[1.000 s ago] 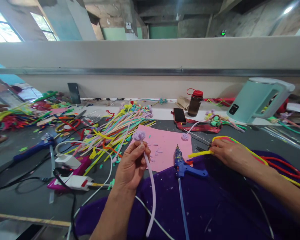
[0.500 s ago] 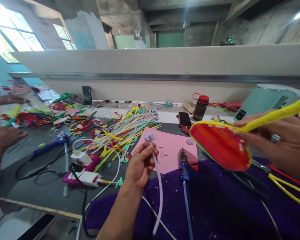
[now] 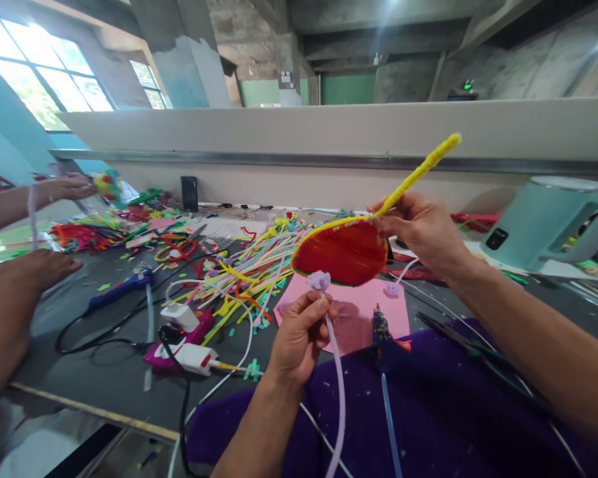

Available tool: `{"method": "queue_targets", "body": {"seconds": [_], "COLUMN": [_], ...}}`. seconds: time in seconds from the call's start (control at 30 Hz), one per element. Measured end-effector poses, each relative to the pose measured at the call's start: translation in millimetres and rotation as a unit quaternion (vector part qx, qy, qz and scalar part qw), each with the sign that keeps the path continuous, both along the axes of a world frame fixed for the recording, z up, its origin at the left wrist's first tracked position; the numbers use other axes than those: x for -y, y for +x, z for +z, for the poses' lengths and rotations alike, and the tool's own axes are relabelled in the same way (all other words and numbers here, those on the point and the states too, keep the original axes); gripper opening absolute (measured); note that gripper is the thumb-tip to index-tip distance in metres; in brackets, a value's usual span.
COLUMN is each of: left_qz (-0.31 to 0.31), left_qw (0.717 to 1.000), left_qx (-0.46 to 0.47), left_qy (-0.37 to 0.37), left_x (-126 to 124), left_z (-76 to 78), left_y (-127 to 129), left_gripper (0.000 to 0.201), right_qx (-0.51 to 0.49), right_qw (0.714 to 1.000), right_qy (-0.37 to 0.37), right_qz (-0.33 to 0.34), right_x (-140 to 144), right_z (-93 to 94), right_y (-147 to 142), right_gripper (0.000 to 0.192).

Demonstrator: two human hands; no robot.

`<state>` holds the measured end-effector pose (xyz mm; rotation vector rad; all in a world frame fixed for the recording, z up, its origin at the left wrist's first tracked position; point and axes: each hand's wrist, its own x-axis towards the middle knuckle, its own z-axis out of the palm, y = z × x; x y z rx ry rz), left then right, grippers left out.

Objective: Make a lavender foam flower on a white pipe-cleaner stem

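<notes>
In the head view my left hand (image 3: 303,332) pinches a lilac pipe-cleaner flower (image 3: 319,281) just below its curled head, its long stem (image 3: 339,392) hanging down toward me. Raised at the right, my right hand (image 3: 418,229) grips a red, leaf-shaped piece (image 3: 346,252) with a yellow fuzzy rim, at the base of its yellow stalk (image 3: 423,169). The red piece hangs just behind and above the lilac head; whether they touch I cannot tell. Beneath both lies a pink sheet (image 3: 292,305) with a small lilac curl (image 3: 393,290) on it.
A blue glue gun (image 3: 381,328) rests at the pink sheet's front edge, near dark-handled scissors (image 3: 453,335). Several pipe cleaners (image 3: 259,262) are heaped behind a magenta power strip (image 3: 162,358). A teal kettle (image 3: 528,219) stands right. Another person's hands (image 3: 34,272) are at left.
My right hand has brought the red piece leftward from the right side to over the pink sheet. My left hand still holds the lilac flower; the view has shifted slightly.
</notes>
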<state>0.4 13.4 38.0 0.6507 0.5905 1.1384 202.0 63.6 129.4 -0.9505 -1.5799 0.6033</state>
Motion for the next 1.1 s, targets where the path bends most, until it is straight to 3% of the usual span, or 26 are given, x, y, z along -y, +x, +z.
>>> {"method": "queue_targets", "body": {"seconds": [0.23,0.53,0.83,1.1], "left_qz": [-0.004,-0.027,-0.036,-0.027], "left_qw": [1.0,1.0,0.999,1.0], "left_qx": [0.007,0.015,0.014,0.015], "left_qy": [-0.004,0.002,0.001,-0.002], "left_x": [0.2,2.7,4.2,3.6], "left_z": [-2.8,-4.5,-3.7,-3.1], "left_y": [-0.9,0.4,-0.2,-1.6], "left_gripper": [0.016,0.013,0.01,0.015], "right_qx": [-0.098,-0.124,-0.198,-0.264], "right_qw": [0.987,0.991,0.975,0.961], "right_qy": [-0.004,-0.026,-0.088,-0.041], "right_qz": [0.127,0.05,0.056,0.077], "right_x": [-45.9,-60.0,-70.9,-90.3], "right_z": [-15.7,-33.2,-35.1,-23.1], "right_y": [-31.5,-38.3,-42.1,-68.0], "right_gripper": [0.013,0.015,0.015,0.004]}}
